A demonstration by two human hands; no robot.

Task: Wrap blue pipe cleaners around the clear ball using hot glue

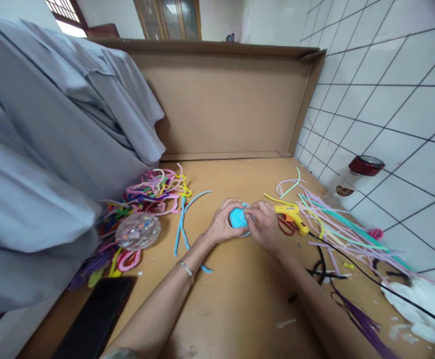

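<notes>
A small round piece of coiled blue pipe cleaners is between my two hands above the table. My left hand is closed around its left side, thumb below and fingers above. On the right side, my right hand pinches at the edge of the coil with thumb and fingertips. Loose blue pipe cleaners lie on the table left of my left hand. Just beyond my right hand rests a yellow hot glue gun, with red-handled scissors partly under it.
A tangled heap of coloured pipe cleaners, a clear speckled ball and a black phone lie left. Straight pipe cleaners, a red-lidded jar, white stuffing and purple strands lie right. Cardboard stands behind.
</notes>
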